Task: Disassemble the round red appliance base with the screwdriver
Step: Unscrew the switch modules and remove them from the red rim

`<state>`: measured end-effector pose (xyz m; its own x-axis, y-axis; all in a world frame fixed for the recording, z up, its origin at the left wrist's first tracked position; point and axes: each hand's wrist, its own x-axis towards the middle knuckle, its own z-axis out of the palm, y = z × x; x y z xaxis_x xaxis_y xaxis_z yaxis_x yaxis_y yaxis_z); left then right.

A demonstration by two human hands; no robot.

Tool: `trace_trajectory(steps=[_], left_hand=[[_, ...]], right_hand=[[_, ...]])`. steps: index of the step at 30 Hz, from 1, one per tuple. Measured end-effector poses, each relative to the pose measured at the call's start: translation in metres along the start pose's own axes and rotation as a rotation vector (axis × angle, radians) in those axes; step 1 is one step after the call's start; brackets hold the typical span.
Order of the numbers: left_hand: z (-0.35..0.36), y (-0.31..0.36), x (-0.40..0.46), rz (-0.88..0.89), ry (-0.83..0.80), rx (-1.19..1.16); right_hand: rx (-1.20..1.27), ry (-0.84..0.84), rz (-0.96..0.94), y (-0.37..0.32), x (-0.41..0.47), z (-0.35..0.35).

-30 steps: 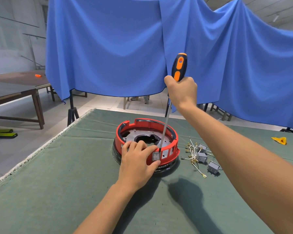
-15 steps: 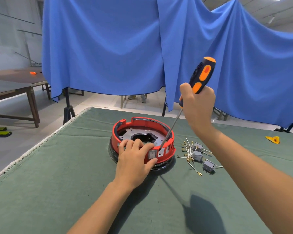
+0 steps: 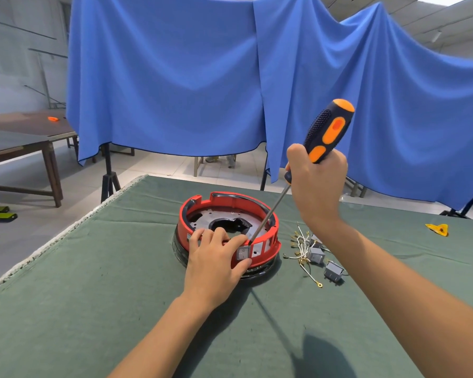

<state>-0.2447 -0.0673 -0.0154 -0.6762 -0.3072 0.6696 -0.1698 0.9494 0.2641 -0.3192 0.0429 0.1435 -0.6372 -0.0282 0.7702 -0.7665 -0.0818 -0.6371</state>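
The round red appliance base [image 3: 231, 203] sits in the middle of the green-covered table [image 3: 93, 282], with a grey metal plate inside its ring. My left hand [image 3: 215, 264] grips the near rim, fingers curled over the top edge and thumb beside a grey switch [image 3: 243, 252] set in the wall. My right hand [image 3: 316, 181] holds the black-and-orange screwdriver [image 3: 329, 129] by its handle, well above the base. The shaft slants down to the left, and its tip sits just inside the rim behind the grey switch.
Several loose grey switches with white wires and brass terminals [image 3: 311, 252] lie on the cloth right of the base. A small yellow piece [image 3: 437, 230] rests at the far right. A blue drape [image 3: 230, 77] hangs behind the table. A brown wooden table [image 3: 19, 140] stands at left.
The screwdriver handle has swung from upright to leaning right, with my right hand moving right and slightly down. The tip stays at the rim. My left hand keeps its hold on the base.
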Motion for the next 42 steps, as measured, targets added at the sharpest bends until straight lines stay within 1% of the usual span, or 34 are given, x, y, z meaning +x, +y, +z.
trace_trajectory(steps=[7, 13, 17, 19, 22, 24, 29, 32, 35, 39, 42], left_hand=[[0.001, 0.000, 0.001, -0.007, -0.009, -0.012], [-0.003, 0.000, 0.004, -0.035, -0.032, -0.053], [-0.003, 0.001, 0.007, -0.062, -0.006, -0.123], [-0.001, 0.000, 0.007, -0.069, -0.002, -0.134], [-0.002, 0.001, 0.007, -0.084, 0.012, -0.145], [-0.001, 0.002, 0.006, -0.086, 0.012, -0.126], [0.001, 0.005, 0.006, -0.110, -0.002, -0.096], [-0.001, 0.007, 0.006, -0.114, -0.013, -0.093], [-0.001, 0.007, 0.006, -0.113, -0.015, -0.088], [-0.001, 0.006, 0.006, -0.110, -0.031, -0.087], [-0.001, 0.005, 0.006, -0.102, -0.031, -0.094]], right_hand=[[0.017, 0.013, -0.035, 0.001, -0.002, 0.004], [0.024, -0.056, -0.200, -0.003, -0.014, 0.010], [0.059, -0.109, -0.162, -0.001, -0.012, 0.009], [0.073, -0.104, -0.146, 0.000, -0.012, 0.005], [0.094, -0.074, -0.145, 0.002, -0.013, -0.002], [0.080, -0.042, -0.112, 0.005, -0.015, -0.007], [-0.051, 0.122, 0.022, 0.010, -0.021, -0.015], [-0.113, 0.125, 0.067, 0.009, -0.018, -0.013], [-0.152, 0.120, 0.030, 0.008, -0.013, -0.004], [-0.079, 0.040, -0.030, 0.004, -0.009, 0.010], [-0.070, 0.019, -0.056, 0.003, -0.003, 0.017]])
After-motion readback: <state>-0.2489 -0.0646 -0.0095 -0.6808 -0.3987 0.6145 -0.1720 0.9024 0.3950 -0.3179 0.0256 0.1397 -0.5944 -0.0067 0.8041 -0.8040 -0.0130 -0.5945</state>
